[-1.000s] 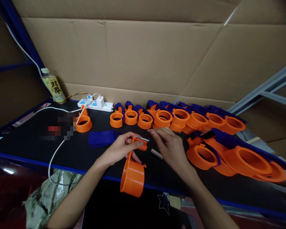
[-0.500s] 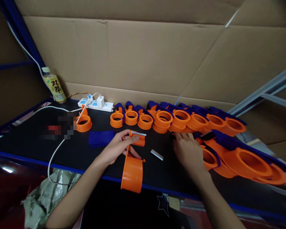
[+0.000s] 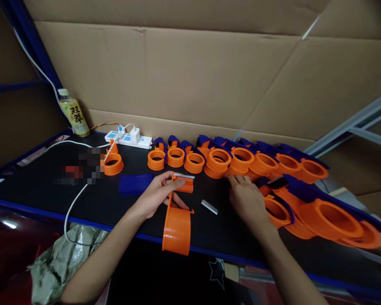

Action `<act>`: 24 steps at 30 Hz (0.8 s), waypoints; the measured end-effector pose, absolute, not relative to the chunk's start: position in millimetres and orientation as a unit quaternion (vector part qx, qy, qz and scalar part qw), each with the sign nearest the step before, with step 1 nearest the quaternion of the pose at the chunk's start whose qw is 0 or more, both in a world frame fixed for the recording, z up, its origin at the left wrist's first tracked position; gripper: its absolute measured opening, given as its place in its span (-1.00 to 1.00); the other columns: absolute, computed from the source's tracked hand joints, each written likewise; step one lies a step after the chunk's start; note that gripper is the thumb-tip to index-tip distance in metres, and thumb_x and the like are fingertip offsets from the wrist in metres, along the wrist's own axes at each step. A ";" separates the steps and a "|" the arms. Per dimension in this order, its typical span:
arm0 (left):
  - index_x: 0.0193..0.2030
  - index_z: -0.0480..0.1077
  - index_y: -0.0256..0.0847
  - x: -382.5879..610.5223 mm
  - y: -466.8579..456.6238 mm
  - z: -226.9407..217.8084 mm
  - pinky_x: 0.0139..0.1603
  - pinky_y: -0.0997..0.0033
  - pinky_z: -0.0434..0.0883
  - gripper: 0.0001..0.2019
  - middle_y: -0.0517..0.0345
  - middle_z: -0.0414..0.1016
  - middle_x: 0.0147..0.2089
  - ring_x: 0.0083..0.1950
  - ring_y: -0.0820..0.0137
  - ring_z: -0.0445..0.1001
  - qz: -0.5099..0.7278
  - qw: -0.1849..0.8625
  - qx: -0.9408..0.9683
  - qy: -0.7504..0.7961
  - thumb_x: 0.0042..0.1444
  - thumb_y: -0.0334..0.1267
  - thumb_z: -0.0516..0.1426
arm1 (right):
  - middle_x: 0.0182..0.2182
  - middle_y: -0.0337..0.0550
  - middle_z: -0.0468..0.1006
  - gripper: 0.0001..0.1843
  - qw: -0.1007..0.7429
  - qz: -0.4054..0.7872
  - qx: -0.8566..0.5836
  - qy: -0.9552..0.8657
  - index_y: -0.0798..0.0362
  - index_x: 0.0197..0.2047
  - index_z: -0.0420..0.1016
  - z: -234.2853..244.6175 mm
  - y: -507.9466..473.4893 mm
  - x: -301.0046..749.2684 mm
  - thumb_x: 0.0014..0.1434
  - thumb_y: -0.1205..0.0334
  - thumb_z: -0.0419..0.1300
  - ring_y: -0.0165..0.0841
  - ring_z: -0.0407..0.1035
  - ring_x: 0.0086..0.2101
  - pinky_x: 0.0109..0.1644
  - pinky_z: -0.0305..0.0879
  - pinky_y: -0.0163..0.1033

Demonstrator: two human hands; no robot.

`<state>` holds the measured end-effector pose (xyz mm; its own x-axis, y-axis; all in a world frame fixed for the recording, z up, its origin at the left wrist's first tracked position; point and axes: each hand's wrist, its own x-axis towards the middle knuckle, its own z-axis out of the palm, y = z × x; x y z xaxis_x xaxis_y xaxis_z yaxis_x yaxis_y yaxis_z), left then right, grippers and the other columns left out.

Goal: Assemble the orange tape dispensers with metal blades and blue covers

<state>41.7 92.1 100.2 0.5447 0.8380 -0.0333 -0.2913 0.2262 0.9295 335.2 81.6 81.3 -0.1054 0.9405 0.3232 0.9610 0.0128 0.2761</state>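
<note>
In my left hand point(image 3: 158, 192) is an orange tape dispenser frame point(image 3: 177, 231), thumb on top and fingers behind. A serrated metal blade point(image 3: 184, 176) runs along its upper end, and its round hub hangs down past the table's front edge. My right hand point(image 3: 246, 197) is lowered to the black tabletop, fingers bent and close together. Its thumb and whatever lies under the fingertips are hidden. Between the hands lies a small silver metal strip point(image 3: 209, 207). Flat blue plastic pieces point(image 3: 135, 184) rest left of my left hand.
Several orange and blue tape dispensers point(image 3: 241, 156) line the back, and larger ones point(image 3: 333, 216) lie at right. An orange dispenser frame point(image 3: 113, 164) stands near a white power strip point(image 3: 130, 139). A drink bottle point(image 3: 74, 113) is at back left. A white cable point(image 3: 71, 207) crosses the left side.
My right hand has shifted slightly left and away from me along the tabletop. My left hand keeps the dispenser frame in nearly the same place.
</note>
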 end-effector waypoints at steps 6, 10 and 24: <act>0.05 0.40 -0.17 42.1 92.2 100.7 -0.56 0.49 0.42 -0.60 -0.12 0.61 0.07 -0.43 0.27 0.68 0.384 0.729 0.493 0.281 0.18 0.00 0.26 | -0.12 0.02 0.63 -0.62 0.039 -0.177 -0.653 -0.735 0.10 0.02 0.53 79.3 82.2 339.0 0.18 0.54 0.09 -0.07 0.44 -0.06 -0.06 0.35 -0.03; 0.02 0.39 -0.19 42.6 93.4 99.9 -0.56 0.53 0.38 -0.59 -0.13 0.62 0.06 -0.39 0.27 0.69 0.394 0.716 0.494 0.297 0.18 0.03 0.26 | -0.08 -0.05 0.63 -0.74 0.244 -0.035 -0.597 -0.764 0.02 0.05 0.47 89.0 69.6 320.6 0.29 0.29 0.20 -0.17 0.51 -0.11 -0.09 0.44 -0.10; 0.01 0.40 -0.19 47.3 89.6 99.8 -0.55 0.56 0.33 -0.65 0.10 0.63 -0.29 -0.39 0.26 0.68 0.403 0.680 0.541 0.287 0.16 -0.09 0.28 | -0.12 -0.09 0.57 -0.77 0.443 0.012 -0.453 -0.774 -0.11 0.01 0.60 114.5 56.1 230.3 0.35 0.28 0.18 -0.27 0.52 -0.09 -0.03 0.51 -0.11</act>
<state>47.3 89.6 99.8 0.5103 0.8587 0.0471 -0.2381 0.0885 0.9672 230.3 56.1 114.5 -0.1970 0.7120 0.6739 0.6909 0.5885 -0.4198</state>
